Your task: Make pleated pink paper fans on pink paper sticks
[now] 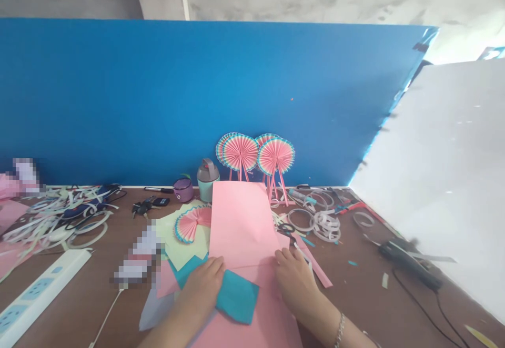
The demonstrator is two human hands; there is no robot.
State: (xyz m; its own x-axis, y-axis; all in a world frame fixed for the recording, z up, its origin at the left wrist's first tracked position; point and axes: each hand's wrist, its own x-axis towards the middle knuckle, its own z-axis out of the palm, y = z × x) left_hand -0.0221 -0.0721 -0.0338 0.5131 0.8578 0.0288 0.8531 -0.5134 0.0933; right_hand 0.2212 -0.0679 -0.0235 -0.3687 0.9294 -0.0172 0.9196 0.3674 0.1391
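An upper sheet of pink paper [242,222] stretches away in front of me, its near edge lying over more pink paper [272,327]. My left hand [203,287] is closed on the sheet's lower left edge, fingertips bent against it. At the lower right edge my right hand [294,279] grips the same sheet with curled fingers; a bracelet circles that wrist. Between the hands lies a small teal piece of paper [238,296]. Left of the sheet, a partly opened pleated fan [191,223] rests on pale green paper [169,227]. My thumbs are mostly hidden.
Several round pink fans [276,156] stand against the blue partition [177,101]. Near them are a grey-and-mint bottle [208,182] and a purple container [183,190]. Scissors [286,227], coiled white strips [326,225], a black tool [410,264], keys [144,207] and a power strip [43,290] lie around.
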